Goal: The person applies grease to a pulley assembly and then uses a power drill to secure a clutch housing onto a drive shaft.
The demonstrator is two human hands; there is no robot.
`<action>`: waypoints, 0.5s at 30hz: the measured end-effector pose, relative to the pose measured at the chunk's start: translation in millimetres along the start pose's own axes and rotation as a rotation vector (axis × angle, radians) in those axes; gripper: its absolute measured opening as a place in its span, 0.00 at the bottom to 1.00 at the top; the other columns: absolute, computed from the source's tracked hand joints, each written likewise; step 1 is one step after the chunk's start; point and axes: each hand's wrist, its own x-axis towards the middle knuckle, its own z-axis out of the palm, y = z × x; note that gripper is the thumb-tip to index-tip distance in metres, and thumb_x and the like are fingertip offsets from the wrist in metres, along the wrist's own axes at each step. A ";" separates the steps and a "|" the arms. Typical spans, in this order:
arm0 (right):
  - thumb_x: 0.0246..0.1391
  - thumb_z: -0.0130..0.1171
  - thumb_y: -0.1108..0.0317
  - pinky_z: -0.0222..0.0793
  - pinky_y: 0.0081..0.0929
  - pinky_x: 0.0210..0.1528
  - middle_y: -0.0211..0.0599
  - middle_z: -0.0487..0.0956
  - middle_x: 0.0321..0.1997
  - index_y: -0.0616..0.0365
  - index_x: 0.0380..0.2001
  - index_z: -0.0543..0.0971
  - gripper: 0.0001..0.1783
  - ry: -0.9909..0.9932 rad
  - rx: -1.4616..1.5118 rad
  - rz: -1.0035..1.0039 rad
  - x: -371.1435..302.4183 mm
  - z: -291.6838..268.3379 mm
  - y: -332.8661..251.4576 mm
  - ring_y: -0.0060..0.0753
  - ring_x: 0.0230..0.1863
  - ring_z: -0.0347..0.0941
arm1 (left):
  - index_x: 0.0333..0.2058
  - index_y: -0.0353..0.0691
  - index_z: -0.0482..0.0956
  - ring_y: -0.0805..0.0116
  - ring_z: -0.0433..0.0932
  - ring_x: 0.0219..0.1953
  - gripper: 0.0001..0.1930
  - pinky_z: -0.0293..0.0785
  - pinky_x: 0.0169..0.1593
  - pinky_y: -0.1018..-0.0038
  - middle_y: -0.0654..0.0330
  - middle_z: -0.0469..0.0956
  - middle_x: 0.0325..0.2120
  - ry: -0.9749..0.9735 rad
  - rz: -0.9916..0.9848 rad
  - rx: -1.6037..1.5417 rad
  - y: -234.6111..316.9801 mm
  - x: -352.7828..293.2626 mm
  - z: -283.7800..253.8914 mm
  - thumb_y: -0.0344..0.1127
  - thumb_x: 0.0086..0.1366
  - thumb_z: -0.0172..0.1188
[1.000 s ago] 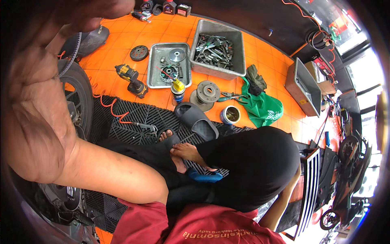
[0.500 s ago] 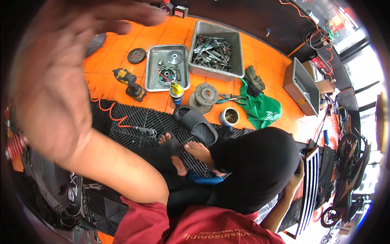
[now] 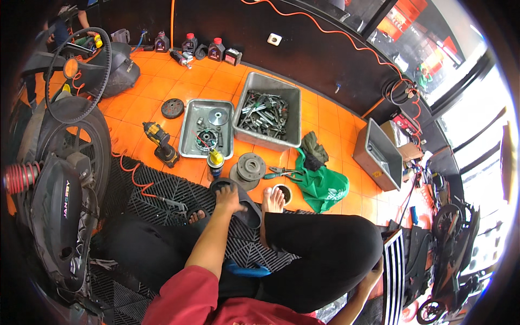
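My left hand [image 3: 227,198] reaches down between my bare feet and lies on a grey sandal [image 3: 245,210], with the fingers curled over its far end. The sandal lies on the black grid mat [image 3: 162,189]. Just beyond the hand stand a spray can with a yellow cap [image 3: 215,162] and a round metal pulley [image 3: 249,168]. My right hand [image 3: 374,268] hangs low beside my right knee, mostly hidden by the black trouser leg, and nothing shows in it.
On the orange tiles are a grey tray of parts [image 3: 189,143], a grey bin of tools [image 3: 295,116], a yellow-black power driver [image 3: 160,142], pliers [image 3: 281,173], a green bag [image 3: 322,184] and a grey box [image 3: 379,154]. A scooter wheel [image 3: 81,146] and black belt [image 3: 103,67] are at left.
My left hand, raised close to the camera before, has dropped onto the sandal between my feet. The view has tilted up and shows more of the floor.
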 end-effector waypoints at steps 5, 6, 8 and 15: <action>0.52 0.63 0.76 0.69 0.29 0.58 0.41 0.80 0.50 0.68 0.55 0.75 0.25 0.059 0.025 0.002 4.4 -6.5 5.0 0.31 0.51 0.76 | 0.66 0.37 0.60 0.48 0.64 0.64 0.54 0.69 0.61 0.57 0.48 0.64 0.61 0.129 -0.019 -0.013 6.7 -11.5 23.7 0.55 0.45 0.77; 0.52 0.63 0.76 0.69 0.28 0.57 0.42 0.81 0.50 0.68 0.55 0.75 0.25 0.056 0.049 -0.001 3.6 -8.7 6.4 0.31 0.51 0.76 | 0.66 0.37 0.60 0.48 0.65 0.64 0.53 0.71 0.60 0.58 0.48 0.64 0.60 0.087 -0.055 -0.073 8.7 -17.6 20.2 0.55 0.45 0.76; 0.52 0.63 0.77 0.70 0.27 0.56 0.41 0.81 0.49 0.68 0.55 0.75 0.25 0.028 0.069 0.055 8.0 -7.3 14.4 0.30 0.50 0.76 | 0.66 0.37 0.60 0.48 0.68 0.61 0.52 0.75 0.58 0.60 0.47 0.64 0.60 0.032 -0.108 -0.127 9.5 -27.0 14.0 0.54 0.47 0.75; 0.50 0.62 0.79 0.70 0.21 0.48 0.33 0.80 0.41 0.67 0.55 0.75 0.26 0.011 0.071 0.072 17.8 16.4 16.6 0.23 0.42 0.75 | 0.68 0.36 0.55 0.43 0.67 0.64 0.54 0.70 0.62 0.59 0.40 0.52 0.69 -0.127 -0.225 -0.409 27.7 -32.1 29.2 0.57 0.50 0.73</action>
